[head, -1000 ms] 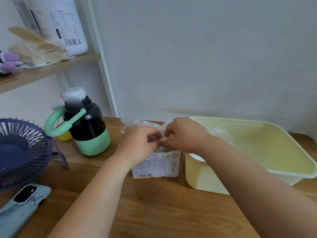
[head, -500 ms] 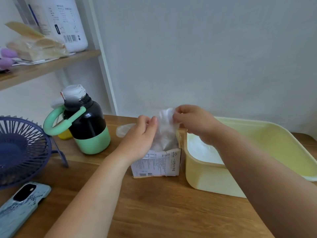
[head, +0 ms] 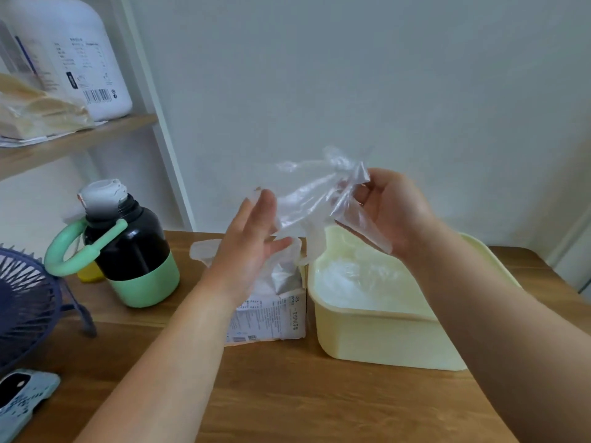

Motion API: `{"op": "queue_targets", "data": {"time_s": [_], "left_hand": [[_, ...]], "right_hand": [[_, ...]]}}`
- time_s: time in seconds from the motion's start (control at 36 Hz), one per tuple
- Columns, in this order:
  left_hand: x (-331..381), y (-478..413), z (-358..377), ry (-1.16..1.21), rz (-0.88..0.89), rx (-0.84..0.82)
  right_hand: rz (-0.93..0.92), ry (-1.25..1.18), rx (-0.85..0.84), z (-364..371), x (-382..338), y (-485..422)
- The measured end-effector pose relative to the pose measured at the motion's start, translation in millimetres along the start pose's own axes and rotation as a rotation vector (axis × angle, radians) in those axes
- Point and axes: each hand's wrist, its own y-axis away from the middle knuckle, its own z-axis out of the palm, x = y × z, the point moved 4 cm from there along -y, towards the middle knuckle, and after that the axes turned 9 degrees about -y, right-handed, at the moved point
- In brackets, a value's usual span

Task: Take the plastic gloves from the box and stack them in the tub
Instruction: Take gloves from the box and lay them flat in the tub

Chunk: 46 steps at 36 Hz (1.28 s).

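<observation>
A clear plastic glove (head: 315, 193) hangs in the air above the box and the tub's left end. My right hand (head: 391, 209) pinches its upper end. My left hand (head: 252, 241) is raised beside the glove with straight fingers that touch its lower left part. Under my left hand stands the small white printed box (head: 275, 318), its top open, with more crumpled gloves showing. Right of the box sits the pale yellow tub (head: 377, 340), with a layer of clear gloves (head: 355, 279) in its left end.
On the wooden table (head: 287, 394) a black and green bottle (head: 131, 251) with a loop handle stands left of the box. A dark blue fan (head: 28, 308) and a phone (head: 22, 398) lie at the far left. A shelf (head: 73, 139) with a white jug hangs above.
My right hand has pulled a glove up out of the box and to the right, over the tub's edge. My left hand has risen off the box and opened beside the glove.
</observation>
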Motion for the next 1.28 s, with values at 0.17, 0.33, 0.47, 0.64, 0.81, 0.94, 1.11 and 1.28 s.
{"op": "queue_targets", "data": {"time_s": [0.17, 0.33, 0.47, 0.64, 0.81, 0.94, 1.11, 1.28], "left_hand": [[-1.5, -3.7, 26.7, 0.091, -0.106, 0.103], [1.4, -6.7, 33.7, 0.048, -0.053, 0.041], [17.1, -10.4, 40.0, 0.162, -0.035, 0.009], [35.0, -11.5, 45.9, -0.213, 0.03, -0.053], [39.5, -12.2, 44.9, -0.319, 0.066, -0.082], [34.0, -11.1, 45.6, -0.335, 0.06, -0.096], [32.9, -8.0, 47.1, -0.303, 0.035, -0.16], [23.2, -8.5, 40.1, -0.227, -0.013, -0.094]], "right_hand": [[0.045, 0.044, -0.116, -11.6, -9.9, 14.9], [0.108, 0.042, -0.232, -27.4, -36.8, 35.9], [0.208, 0.27, -0.22, -24.2, -51.4, 47.3], [0.082, 0.564, -0.164, -11.1, -63.1, 49.2], [-0.416, 0.875, 0.146, -8.8, -77.9, 48.0], [-0.236, 1.064, -0.068, 4.7, -68.5, 56.0], [-0.268, 1.141, -0.017, -0.6, -56.5, 50.4], [-0.227, 0.648, 0.091, -12.8, -58.9, 47.6]]}}
